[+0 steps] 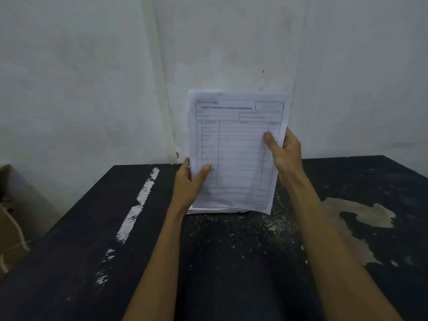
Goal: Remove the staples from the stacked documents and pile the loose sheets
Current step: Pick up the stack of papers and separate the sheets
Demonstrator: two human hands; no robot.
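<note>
From my head camera, I am holding a stack of printed forms (236, 154) upright, its bottom edge resting on the dark, paint-flecked tabletop (92, 239). My left hand (190, 181) is gripping the lower left edge, thumb on front. My right hand (283, 151) is gripping the right edge, thumb pressing the top sheet.

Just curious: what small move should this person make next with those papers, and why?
Probably tap the paper stack on the black table to square it: the left hand and right hand hold it upright, and its bottom edges look uneven.
</note>
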